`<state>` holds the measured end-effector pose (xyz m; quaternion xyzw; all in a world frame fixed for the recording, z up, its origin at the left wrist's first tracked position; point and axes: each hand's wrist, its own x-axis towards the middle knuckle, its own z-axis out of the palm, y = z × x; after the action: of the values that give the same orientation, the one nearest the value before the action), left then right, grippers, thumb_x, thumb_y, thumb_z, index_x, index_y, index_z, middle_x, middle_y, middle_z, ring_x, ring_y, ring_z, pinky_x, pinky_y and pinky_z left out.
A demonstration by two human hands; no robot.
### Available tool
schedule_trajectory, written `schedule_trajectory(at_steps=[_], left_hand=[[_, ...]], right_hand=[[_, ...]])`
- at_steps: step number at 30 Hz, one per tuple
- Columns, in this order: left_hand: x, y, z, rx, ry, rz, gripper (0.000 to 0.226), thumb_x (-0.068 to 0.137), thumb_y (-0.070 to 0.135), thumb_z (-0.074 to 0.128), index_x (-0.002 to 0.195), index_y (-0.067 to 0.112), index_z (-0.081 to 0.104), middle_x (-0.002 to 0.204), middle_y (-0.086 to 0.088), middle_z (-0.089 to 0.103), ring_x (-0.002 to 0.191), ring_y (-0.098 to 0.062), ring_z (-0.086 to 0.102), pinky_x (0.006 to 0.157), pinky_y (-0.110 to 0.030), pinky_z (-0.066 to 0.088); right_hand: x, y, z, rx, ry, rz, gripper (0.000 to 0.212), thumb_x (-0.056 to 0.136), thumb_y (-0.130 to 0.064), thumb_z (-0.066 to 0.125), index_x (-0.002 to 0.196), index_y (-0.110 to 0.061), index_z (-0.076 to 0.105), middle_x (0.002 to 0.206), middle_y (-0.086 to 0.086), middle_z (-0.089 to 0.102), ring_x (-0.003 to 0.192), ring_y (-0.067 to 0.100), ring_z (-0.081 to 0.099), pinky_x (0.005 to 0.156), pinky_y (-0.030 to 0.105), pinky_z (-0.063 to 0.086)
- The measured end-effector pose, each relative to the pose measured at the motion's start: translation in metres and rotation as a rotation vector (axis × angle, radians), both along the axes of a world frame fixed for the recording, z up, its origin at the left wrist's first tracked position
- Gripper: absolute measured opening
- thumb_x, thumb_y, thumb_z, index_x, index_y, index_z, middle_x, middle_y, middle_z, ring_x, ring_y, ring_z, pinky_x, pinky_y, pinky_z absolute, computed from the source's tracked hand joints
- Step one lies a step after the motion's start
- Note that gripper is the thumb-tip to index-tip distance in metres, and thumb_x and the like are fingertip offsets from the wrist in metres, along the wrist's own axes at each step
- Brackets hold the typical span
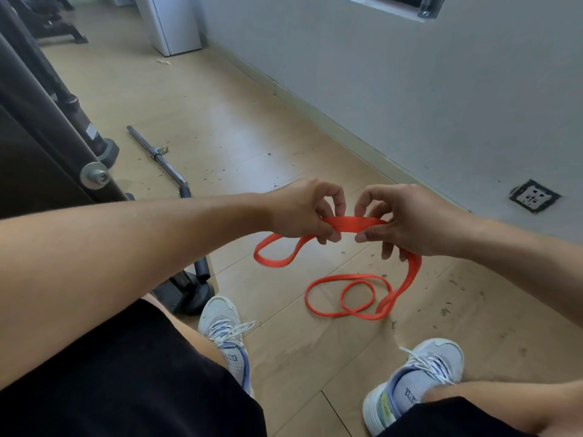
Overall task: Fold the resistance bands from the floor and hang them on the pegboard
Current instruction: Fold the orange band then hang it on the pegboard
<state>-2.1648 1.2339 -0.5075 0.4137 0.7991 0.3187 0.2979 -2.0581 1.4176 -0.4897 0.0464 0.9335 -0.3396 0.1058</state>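
Orange band (355,223) pinched between left hand (303,212) and right hand (407,222); folding barely begun, loops trailing on floor (252,127); hanging undone.

The light is soft and even, like daylight, moderately bright. Shadows under the shoes (225,339) are weak. The wooden floor (220,121) shows a pale sheen. Wide-angle distortion bends the edges. The near forearms look slightly soft.
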Motion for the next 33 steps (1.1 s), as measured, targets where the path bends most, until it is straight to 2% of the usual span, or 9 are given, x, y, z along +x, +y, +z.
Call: schedule_trajectory(at_steps=[3, 6, 12, 15, 18, 23, 27, 30, 33], left_hand=[[0.002, 0.001, 0.001, 0.016, 0.010, -0.006, 0.021, 0.092, 0.012, 0.073, 0.106, 0.013, 0.057, 0.093, -0.001, 0.078, 0.074, -0.015, 0.076, 0.076, -0.025, 0.062], [0.003, 0.000, 0.002, 0.051, 0.086, 0.009, 0.012, 0.096, 0.009, 0.063, 0.106, 0.014, 0.058, 0.090, 0.002, 0.077, 0.074, -0.015, 0.074, 0.071, -0.024, 0.061], [0.002, -0.001, 0.007, 0.069, 0.253, 0.039, 0.020, 0.096, 0.012, 0.061, 0.115, 0.018, 0.064, 0.089, 0.005, 0.075, 0.077, -0.008, 0.071, 0.077, -0.032, 0.062], [0.002, -0.002, 0.014, 0.098, 0.319, 0.061, 0.019, 0.093, 0.010, 0.060, 0.104, 0.018, 0.074, 0.086, 0.005, 0.075, 0.079, -0.012, 0.070, 0.078, -0.041, 0.059], [0.004, -0.002, 0.017, 0.138, 0.301, 0.080, 0.018, 0.092, 0.010, 0.062, 0.102, 0.018, 0.074, 0.085, 0.005, 0.075, 0.077, -0.010, 0.071, 0.078, -0.038, 0.060], [0.005, -0.001, 0.021, 0.238, 0.229, 0.091, 0.013, 0.095, 0.009, 0.063, 0.103, 0.014, 0.072, 0.088, 0.004, 0.076, 0.078, -0.006, 0.073, 0.077, -0.027, 0.061], [0.000, -0.004, 0.024, 0.267, 0.228, 0.112, 0.010, 0.096, 0.013, 0.065, 0.104, 0.016, 0.071, 0.090, 0.006, 0.075, 0.081, -0.004, 0.072, 0.080, -0.025, 0.061], [-0.007, -0.009, 0.025, 0.253, 0.155, 0.153, 0.011, 0.096, 0.012, 0.066, 0.105, 0.014, 0.071, 0.091, 0.004, 0.076, 0.086, -0.007, 0.073, 0.086, -0.029, 0.060], [-0.014, -0.016, 0.026, 0.139, 0.055, 0.182, 0.012, 0.095, 0.011, 0.067, 0.106, 0.015, 0.069, 0.093, 0.004, 0.078, 0.092, -0.008, 0.074, 0.095, -0.035, 0.055]], right_hand=[[-0.001, 0.002, -0.002, 0.062, 0.051, -0.005, 0.023, 0.085, -0.020, 0.080, 0.092, -0.020, 0.058, 0.092, -0.004, 0.072, 0.062, 0.015, 0.075, 0.052, 0.038, 0.063], [0.000, 0.004, -0.004, 0.114, 0.091, 0.021, 0.021, 0.087, -0.025, 0.080, 0.093, -0.024, 0.060, 0.085, -0.006, 0.075, 0.065, 0.008, 0.075, 0.066, 0.039, 0.065], [-0.001, 0.008, -0.009, 0.227, 0.161, 0.046, 0.028, 0.090, -0.016, 0.078, 0.111, -0.030, 0.067, 0.094, -0.014, 0.073, 0.083, 0.004, 0.072, 0.079, 0.032, 0.063], [-0.003, 0.009, -0.014, 0.231, 0.184, 0.015, 0.019, 0.089, -0.017, 0.079, 0.102, -0.029, 0.072, 0.091, -0.013, 0.073, 0.086, 0.008, 0.072, 0.078, 0.033, 0.062], [-0.005, 0.008, -0.016, 0.155, 0.169, -0.020, 0.020, 0.078, -0.028, 0.088, 0.088, -0.031, 0.072, 0.084, -0.012, 0.072, 0.082, 0.011, 0.073, 0.075, 0.035, 0.062], [-0.005, 0.001, -0.019, 0.078, 0.138, -0.065, 0.024, 0.075, -0.036, 0.088, 0.090, -0.021, 0.077, 0.081, -0.009, 0.073, 0.078, 0.009, 0.071, 0.073, 0.030, 0.059], [-0.009, 0.002, -0.021, 0.021, 0.137, -0.119, 0.019, 0.080, -0.030, 0.086, 0.094, -0.020, 0.077, 0.083, -0.008, 0.075, 0.079, 0.003, 0.072, 0.069, 0.018, 0.054], [-0.011, 0.009, -0.023, -0.074, 0.114, -0.140, 0.014, 0.084, -0.021, 0.084, 0.096, -0.019, 0.077, 0.089, -0.004, 0.078, 0.082, 0.005, 0.075, 0.077, 0.025, 0.061], [-0.009, 0.014, -0.021, -0.184, 0.141, -0.149, 0.018, 0.087, -0.010, 0.080, 0.103, -0.015, 0.073, 0.090, 0.002, 0.079, 0.084, 0.012, 0.076, 0.083, 0.033, 0.063]])
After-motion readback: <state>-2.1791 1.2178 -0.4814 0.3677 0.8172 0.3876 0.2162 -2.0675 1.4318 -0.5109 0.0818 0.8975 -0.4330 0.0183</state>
